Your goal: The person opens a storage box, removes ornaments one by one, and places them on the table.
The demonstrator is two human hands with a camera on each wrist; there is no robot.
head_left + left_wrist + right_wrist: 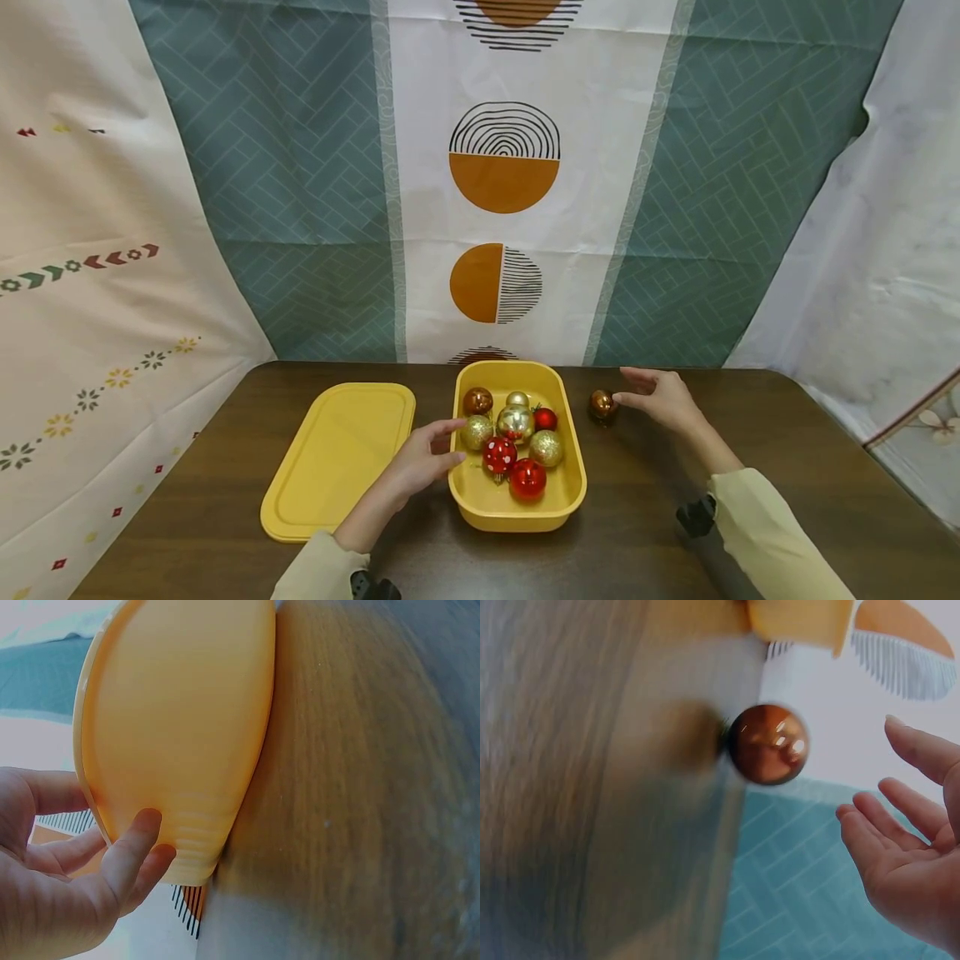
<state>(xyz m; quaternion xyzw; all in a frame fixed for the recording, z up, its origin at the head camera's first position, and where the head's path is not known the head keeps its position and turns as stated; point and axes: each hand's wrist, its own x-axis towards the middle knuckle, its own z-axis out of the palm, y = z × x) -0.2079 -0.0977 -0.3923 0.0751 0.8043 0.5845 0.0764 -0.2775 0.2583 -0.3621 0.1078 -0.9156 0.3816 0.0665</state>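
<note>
A yellow plastic box [517, 521] holds several Christmas baubles: a brown one [477, 402], glittery gold ones, shiny gold ones, plain red ones and a red one with white dots [499, 456]. My left hand [423, 458] grips the box's left rim. In the left wrist view, two fingertips [152, 817] lie against the outer wall while other digits reach behind the rim. Just right of the box, a shiny brown bauble [769, 744] sits on the table with its cap toward the wood. My right hand [660, 400] is beside that bauble, thumb and fingers spread apart, holding nothing.
A flat yellow lid [337, 462] lies on the dark wooden table [637, 533], left of the box. Behind the table's far edge hangs a patterned green and white cloth [315, 208]. Pale cloths hang at both sides. Black straps circle both wrists.
</note>
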